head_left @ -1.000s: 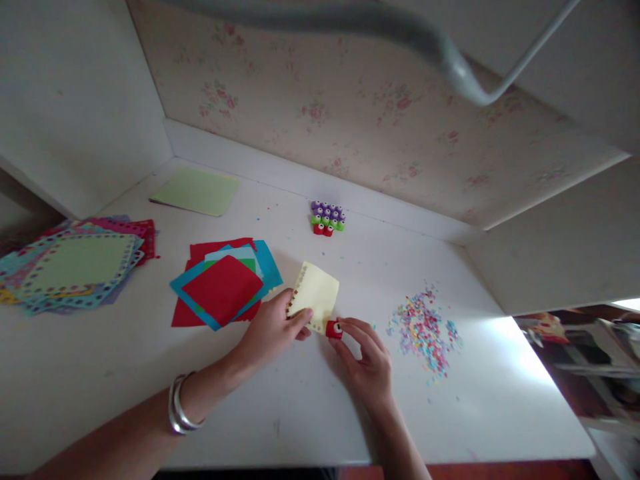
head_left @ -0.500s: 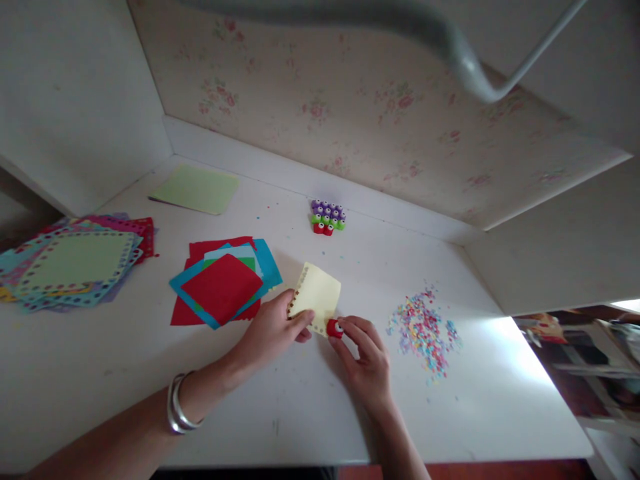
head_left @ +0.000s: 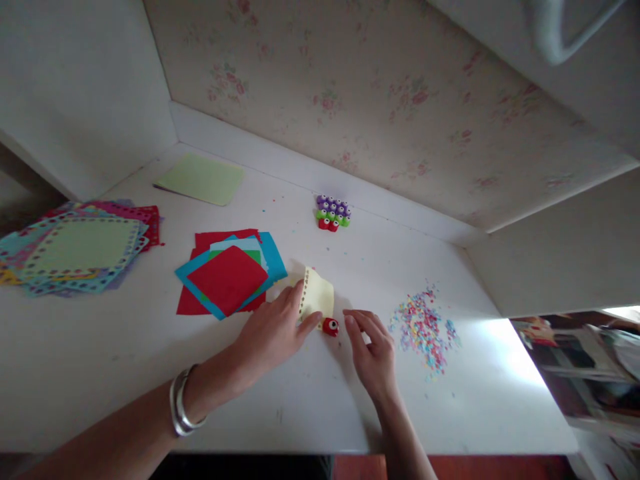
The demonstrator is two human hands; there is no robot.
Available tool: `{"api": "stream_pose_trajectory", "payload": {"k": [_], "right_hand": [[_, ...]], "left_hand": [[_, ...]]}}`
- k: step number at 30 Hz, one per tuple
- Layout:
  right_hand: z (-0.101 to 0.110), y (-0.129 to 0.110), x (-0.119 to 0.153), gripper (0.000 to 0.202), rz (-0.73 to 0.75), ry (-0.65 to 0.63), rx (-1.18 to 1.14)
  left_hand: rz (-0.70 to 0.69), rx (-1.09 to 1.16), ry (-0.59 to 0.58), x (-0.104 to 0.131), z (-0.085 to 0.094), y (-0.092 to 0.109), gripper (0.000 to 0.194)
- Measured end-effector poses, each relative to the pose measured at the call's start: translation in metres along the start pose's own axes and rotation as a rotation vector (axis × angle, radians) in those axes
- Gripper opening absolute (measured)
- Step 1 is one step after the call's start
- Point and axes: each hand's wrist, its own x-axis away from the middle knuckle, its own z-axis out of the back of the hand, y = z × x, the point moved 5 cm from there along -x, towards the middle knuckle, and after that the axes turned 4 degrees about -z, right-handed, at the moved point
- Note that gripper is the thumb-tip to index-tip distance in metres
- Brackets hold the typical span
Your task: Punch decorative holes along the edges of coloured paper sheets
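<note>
A pale yellow paper (head_left: 319,293), with small punched holes along its left and lower edges, is held between the thumb and fingers of my left hand (head_left: 280,323). At the paper's lower right corner sits a red hole punch (head_left: 331,327) with a white eye-like button. My right hand (head_left: 370,347) is just right of the punch and apart from it. Its fingers are curled with thumb and forefinger near each other; whether something tiny is between them cannot be made out.
Left of the paper lie red and blue sheets (head_left: 227,280), then a stack of hole-edged papers (head_left: 83,247). Green sheets (head_left: 203,179) lie farther back. Small punches (head_left: 333,212) stand near the wall. Confetti (head_left: 425,327) is scattered at the right.
My right hand has let go of the red punch and moved slightly right. The punch now sits by itself at the paper's corner, and the paper is tilted more. The view has shifted a little.
</note>
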Motion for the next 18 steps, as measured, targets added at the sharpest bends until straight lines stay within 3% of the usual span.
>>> {"api": "stream_pose_trajectory", "payload": {"k": [4, 9, 18], "right_hand": [[-0.010, -0.005, -0.009, 0.020, -0.017, -0.095, 0.048], [-0.019, -0.005, -0.011, 0.025, 0.009, -0.195, 0.054], [-0.020, -0.001, -0.010, 0.027, -0.076, -0.283, 0.015]], "left_hand": [[-0.087, -0.162, 0.135, 0.002, 0.014, 0.002, 0.060], [-0.304, -0.091, 0.056, 0.003, 0.002, 0.006, 0.030], [-0.244, -0.009, 0.080, 0.003, 0.000, 0.000, 0.021]]}}
